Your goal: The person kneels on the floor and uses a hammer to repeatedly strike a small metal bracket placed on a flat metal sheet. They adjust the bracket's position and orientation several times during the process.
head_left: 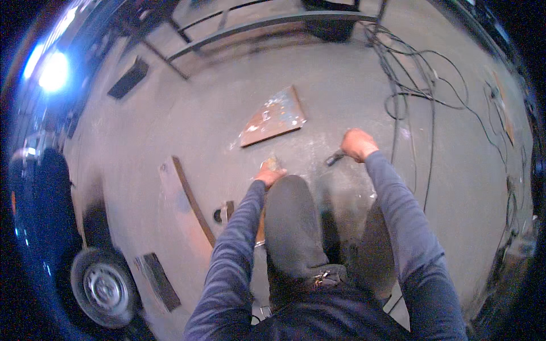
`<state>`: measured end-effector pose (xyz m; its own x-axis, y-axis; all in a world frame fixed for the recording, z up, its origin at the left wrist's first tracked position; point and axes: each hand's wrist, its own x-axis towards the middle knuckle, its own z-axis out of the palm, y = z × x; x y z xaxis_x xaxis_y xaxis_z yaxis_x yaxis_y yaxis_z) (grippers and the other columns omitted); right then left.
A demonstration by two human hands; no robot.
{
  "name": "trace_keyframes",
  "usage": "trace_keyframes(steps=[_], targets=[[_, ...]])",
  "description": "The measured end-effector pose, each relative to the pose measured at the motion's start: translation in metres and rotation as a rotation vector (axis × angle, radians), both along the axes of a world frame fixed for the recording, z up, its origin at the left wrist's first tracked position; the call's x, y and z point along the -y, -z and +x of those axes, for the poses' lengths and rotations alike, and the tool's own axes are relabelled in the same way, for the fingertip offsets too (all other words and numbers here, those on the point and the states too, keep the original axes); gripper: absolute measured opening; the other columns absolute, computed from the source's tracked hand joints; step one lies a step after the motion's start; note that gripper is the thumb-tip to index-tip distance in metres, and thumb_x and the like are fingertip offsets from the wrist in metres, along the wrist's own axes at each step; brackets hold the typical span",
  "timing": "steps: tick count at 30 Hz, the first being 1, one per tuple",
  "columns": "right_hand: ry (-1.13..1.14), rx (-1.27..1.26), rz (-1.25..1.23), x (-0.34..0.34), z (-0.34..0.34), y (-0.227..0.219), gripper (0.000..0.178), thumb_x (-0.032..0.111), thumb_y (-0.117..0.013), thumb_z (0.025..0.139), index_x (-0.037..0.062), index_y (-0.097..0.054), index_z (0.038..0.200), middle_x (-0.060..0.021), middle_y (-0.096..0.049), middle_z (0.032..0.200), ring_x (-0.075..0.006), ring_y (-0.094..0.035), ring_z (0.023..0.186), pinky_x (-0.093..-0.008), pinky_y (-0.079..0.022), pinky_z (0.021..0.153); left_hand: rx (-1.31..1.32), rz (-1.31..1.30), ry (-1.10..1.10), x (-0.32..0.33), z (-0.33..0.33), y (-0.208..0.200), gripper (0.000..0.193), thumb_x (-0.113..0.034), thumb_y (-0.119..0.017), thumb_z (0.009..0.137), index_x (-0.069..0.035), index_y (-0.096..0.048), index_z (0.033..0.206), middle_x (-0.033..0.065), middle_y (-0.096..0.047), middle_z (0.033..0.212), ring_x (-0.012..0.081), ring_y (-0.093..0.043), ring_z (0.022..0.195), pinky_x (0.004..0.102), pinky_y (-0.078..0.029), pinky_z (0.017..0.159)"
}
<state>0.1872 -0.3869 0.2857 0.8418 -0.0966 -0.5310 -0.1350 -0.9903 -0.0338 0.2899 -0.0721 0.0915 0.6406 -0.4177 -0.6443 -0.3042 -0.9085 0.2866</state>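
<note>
My right hand (359, 145) is a fist in front of my right knee, wrapped round a dark hand tool (335, 158). Its blunt black end points down and to the left; whether it is a hammer I cannot tell. Just beyond my left knee, my left hand (271, 174) is closed at a small yellowish thing (273, 163) too blurred to name. Ahead of both hands a rusty, wedge-shaped metal plate (275, 117) with pale spots lies on the floor. Beneath my left forearm, a flat brownish piece (260, 230) shows partly behind my leg.
Left of me lie a long metal plate (190, 199), a small bracket-like metal part (226, 211) and a dark block (159, 281). A vehicle wheel (103, 288) stands farther left. Black cables (424, 94) loop over the floor at right. A metal frame (256, 24) spans the back.
</note>
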Motion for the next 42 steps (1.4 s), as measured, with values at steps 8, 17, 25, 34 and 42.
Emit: trace_keyframes(steps=[8,17,25,34,42], targets=[[-0.173,0.046,-0.118,0.023,-0.007,0.038,0.018,0.001,-0.073,0.059,0.0068,-0.07,0.075,-0.0148,-0.069,0.087,-0.0338,-0.068,0.081,-0.0406,-0.056,0.072,-0.011,-0.052,-0.074,0.029,-0.054,0.102,0.045,-0.043,-0.057,0.084,-0.006,-0.071,0.105,0.0203,-0.068,0.105,0.0317,-0.065,0.103,0.0437,-0.052,0.086],[-0.373,0.018,-0.236,0.034,-0.01,0.035,0.023,0.004,-0.074,0.059,0.0116,-0.07,0.08,-0.0107,-0.068,0.086,-0.0284,-0.068,0.081,-0.04,-0.056,0.068,0.196,-0.089,0.139,-0.004,-0.043,0.059,0.034,-0.034,-0.063,0.081,-0.003,-0.07,0.094,0.0197,-0.069,0.098,0.0356,-0.066,0.096,0.0479,-0.052,0.083],[-0.173,-0.069,-0.185,0.029,0.008,0.038,0.022,0.006,-0.076,0.057,0.0133,-0.07,0.077,-0.0089,-0.068,0.083,-0.0304,-0.067,0.083,-0.0413,-0.055,0.071,-0.314,-0.738,-0.868,-0.128,-0.052,-0.077,0.026,-0.025,-0.062,0.087,0.0,-0.059,0.096,0.0017,-0.059,0.074,0.012,-0.055,0.056,0.0282,-0.044,0.044],[-0.508,-0.044,-0.274,0.032,0.031,0.046,0.023,0.009,-0.079,0.055,0.015,-0.07,0.076,-0.0067,-0.069,0.081,-0.0288,-0.068,0.08,-0.0406,-0.055,0.068,-0.068,-0.976,-1.138,-0.237,-0.146,-0.226,0.02,-0.025,-0.062,0.09,-0.008,-0.06,0.101,-0.0051,-0.056,0.073,0.0043,-0.047,0.056,0.0217,-0.036,0.046],[-0.645,-0.062,-0.347,0.028,0.043,0.043,0.017,0.012,-0.079,0.062,0.0181,-0.075,0.077,-0.0076,-0.072,0.08,-0.0275,-0.069,0.075,-0.0399,-0.055,0.067,0.192,-0.923,-1.189,-0.337,-0.148,-0.288,0.018,-0.021,-0.062,0.09,-0.008,-0.062,0.102,-0.0015,-0.064,0.081,0.0075,-0.055,0.063,0.0243,-0.043,0.054]])
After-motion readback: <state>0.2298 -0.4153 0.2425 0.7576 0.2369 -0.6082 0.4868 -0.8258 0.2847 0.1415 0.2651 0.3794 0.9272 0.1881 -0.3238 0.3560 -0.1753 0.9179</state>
